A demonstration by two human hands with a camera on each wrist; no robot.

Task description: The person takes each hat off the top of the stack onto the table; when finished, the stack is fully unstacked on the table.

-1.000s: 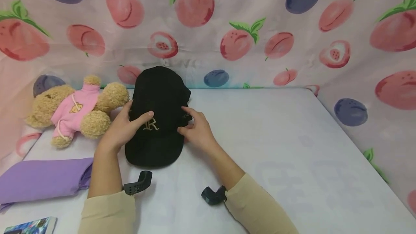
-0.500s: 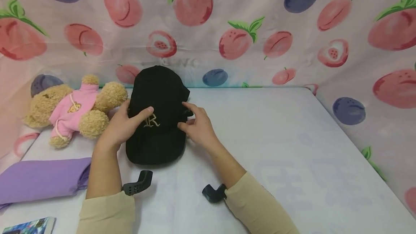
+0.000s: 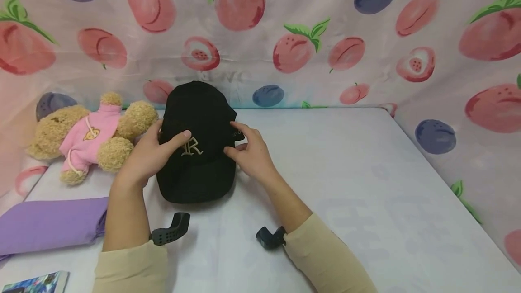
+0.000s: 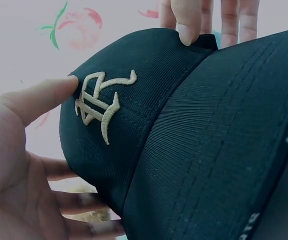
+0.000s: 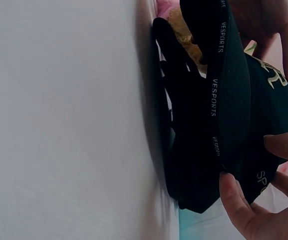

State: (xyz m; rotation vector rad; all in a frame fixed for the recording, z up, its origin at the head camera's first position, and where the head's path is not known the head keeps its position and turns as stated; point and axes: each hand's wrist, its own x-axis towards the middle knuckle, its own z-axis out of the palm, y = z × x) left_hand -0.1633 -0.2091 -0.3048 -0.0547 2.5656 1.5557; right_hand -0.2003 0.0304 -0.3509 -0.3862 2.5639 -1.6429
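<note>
A black baseball cap with a gold embroidered letter R stands at the back of the table, brim toward me. My left hand grips its left side, thumb on the front beside the R and fingers behind the crown. On the opposite side, my right hand pinches the cap's edge between thumb and fingers. White lettering runs along the edge of the brim in the right wrist view. The left wrist view shows the R close up, with the left thumb next to it.
A teddy bear in a pink outfit lies left of the cap. Folded purple cloth is nearer on the left, with a colourful booklet-like item at the near corner. Behind the white table hangs a fruit-print curtain.
The cap has turned slightly, its R and brim shifting a little to the right and upward. My right hand moved slightly up with it; the left keeps its grip.
</note>
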